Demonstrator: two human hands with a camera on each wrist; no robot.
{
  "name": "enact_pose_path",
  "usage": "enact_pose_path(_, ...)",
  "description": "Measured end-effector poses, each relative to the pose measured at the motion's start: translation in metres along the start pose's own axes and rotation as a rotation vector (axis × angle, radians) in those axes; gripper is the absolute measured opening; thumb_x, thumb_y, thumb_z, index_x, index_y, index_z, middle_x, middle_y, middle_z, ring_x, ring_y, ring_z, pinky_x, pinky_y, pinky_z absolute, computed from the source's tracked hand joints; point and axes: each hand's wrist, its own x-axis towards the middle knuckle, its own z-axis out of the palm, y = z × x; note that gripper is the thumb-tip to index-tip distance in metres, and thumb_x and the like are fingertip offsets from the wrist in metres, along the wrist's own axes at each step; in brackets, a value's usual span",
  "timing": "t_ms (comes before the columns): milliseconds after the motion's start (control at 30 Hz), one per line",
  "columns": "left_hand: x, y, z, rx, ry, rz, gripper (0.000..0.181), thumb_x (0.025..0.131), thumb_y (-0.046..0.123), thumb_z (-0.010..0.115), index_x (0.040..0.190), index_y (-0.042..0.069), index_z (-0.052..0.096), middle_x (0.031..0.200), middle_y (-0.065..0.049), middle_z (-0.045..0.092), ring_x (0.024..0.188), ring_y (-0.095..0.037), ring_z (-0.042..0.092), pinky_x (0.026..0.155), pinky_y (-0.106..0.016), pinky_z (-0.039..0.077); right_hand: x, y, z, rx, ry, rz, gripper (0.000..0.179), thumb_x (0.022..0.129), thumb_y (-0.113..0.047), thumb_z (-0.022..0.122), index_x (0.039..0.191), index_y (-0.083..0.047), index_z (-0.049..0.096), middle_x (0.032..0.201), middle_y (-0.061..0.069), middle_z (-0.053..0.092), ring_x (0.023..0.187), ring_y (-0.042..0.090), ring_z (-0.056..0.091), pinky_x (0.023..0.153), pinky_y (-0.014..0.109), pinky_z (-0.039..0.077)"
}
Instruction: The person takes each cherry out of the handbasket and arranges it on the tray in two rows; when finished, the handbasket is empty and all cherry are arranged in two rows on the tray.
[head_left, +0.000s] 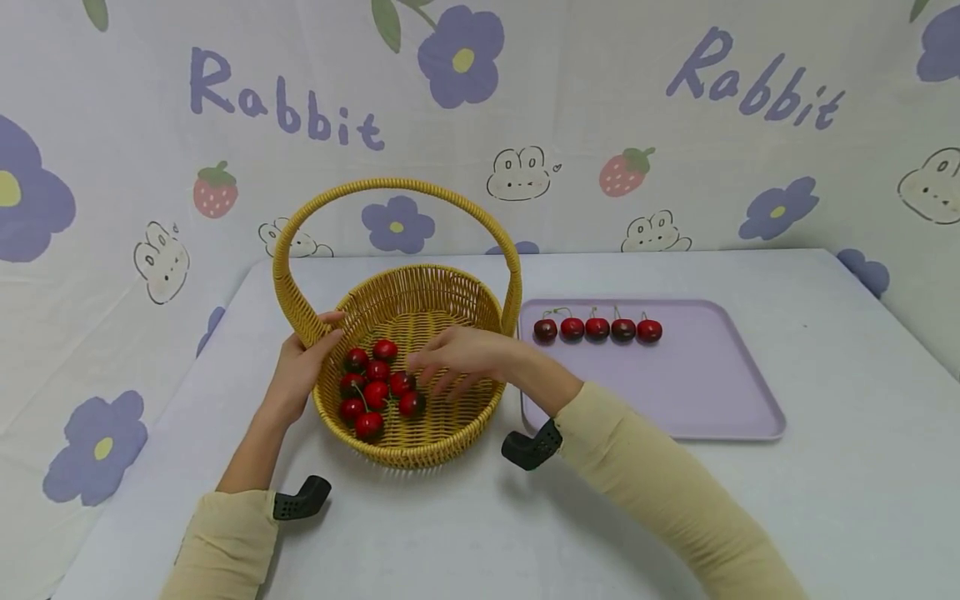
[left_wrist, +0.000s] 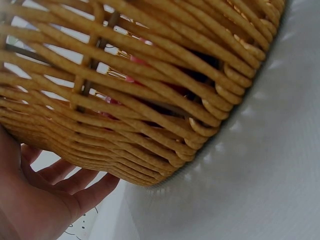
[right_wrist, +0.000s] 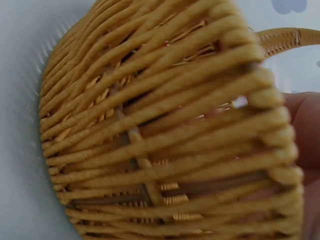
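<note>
A yellow wicker basket (head_left: 405,457) with a tall arched handle stands on the table, and several dark red cherries (head_left: 377,394) lie in its left half, some with stems. My left hand (head_left: 297,367) holds the basket's left rim by the foot of the handle, thumb over the edge; in the left wrist view its fingers (left_wrist: 95,192) lie against the outer weave. Over the basket's inside, my right hand (head_left: 468,357) reaches across the right rim, fingers loosely extended beside the cherries. Nothing shows in its grasp. The basket wall mostly hides this hand in the right wrist view.
Right of the basket lies a lilac tray (head_left: 660,392), with a row of several cherries (head_left: 597,329) along its far edge. White cloth (head_left: 465,533) covers the table. Behind hangs a curtain (head_left: 570,92) printed with rabbits and flowers.
</note>
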Motion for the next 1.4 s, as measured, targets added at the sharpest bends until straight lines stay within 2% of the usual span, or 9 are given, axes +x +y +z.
enact_pose_path(267,0.000,-0.001,0.000,0.002,0.001,-0.003,0.045,0.101,0.024,0.048,0.140,0.002,0.044,0.143,-0.017,0.039,0.128,-0.029,0.038,0.105,-0.045,0.028,0.006,0.001,0.010,-0.061,0.031,0.019,0.033,0.094,-0.029,0.063,0.117,-0.005,0.066,0.104,0.009,0.065,0.088,0.025,0.065,0.072,0.036,0.054)
enact_pose_path(567,0.001,-0.001,0.000,-0.001,0.000,-0.003,0.044,0.101,0.023,0.048,0.140,0.002,0.044,0.144,-0.017,0.039,0.130,-0.030,0.037,0.106,-0.046,0.027,0.012,0.003,0.017,-0.092,0.016,0.011,0.024,0.093,-0.023,0.064,0.110,-0.005,0.069,0.101,0.005,0.063,0.083,0.021,0.062,0.071,0.034,0.054)
enact_pose_path(933,0.000,-0.001,-0.001,0.005,0.000,-0.003,0.045,0.101,0.024,0.048,0.140,0.001,0.044,0.143,-0.017,0.039,0.129,-0.029,0.037,0.105,-0.046,0.027,0.016,0.002,0.031,-0.209,0.057,-0.027,0.018,0.085,-0.013,0.074,0.100,-0.006,0.067,0.082,0.003,0.059,0.071,0.017,0.053,0.064,0.032,0.053)
enact_pose_path(1200,0.000,-0.001,0.000,0.004,0.001,-0.004,0.044,0.101,0.023,0.048,0.139,0.001,0.044,0.143,-0.017,0.039,0.129,-0.029,0.038,0.105,-0.046,0.027,0.018,0.001,0.038,-0.291,0.092,-0.050,0.017,0.083,-0.014,0.075,0.094,-0.007,0.065,0.080,0.002,0.059,0.069,0.016,0.053,0.060,0.030,0.052)
enact_pose_path(1400,0.001,-0.001,0.000,0.001,0.001,-0.003,0.044,0.101,0.023,0.048,0.139,0.001,0.045,0.143,-0.016,0.039,0.128,-0.028,0.038,0.105,-0.045,0.027,0.017,-0.001,0.039,-0.322,0.097,-0.079,0.018,0.083,-0.009,0.075,0.096,-0.004,0.064,0.080,0.003,0.060,0.069,0.017,0.055,0.060,0.030,0.051)
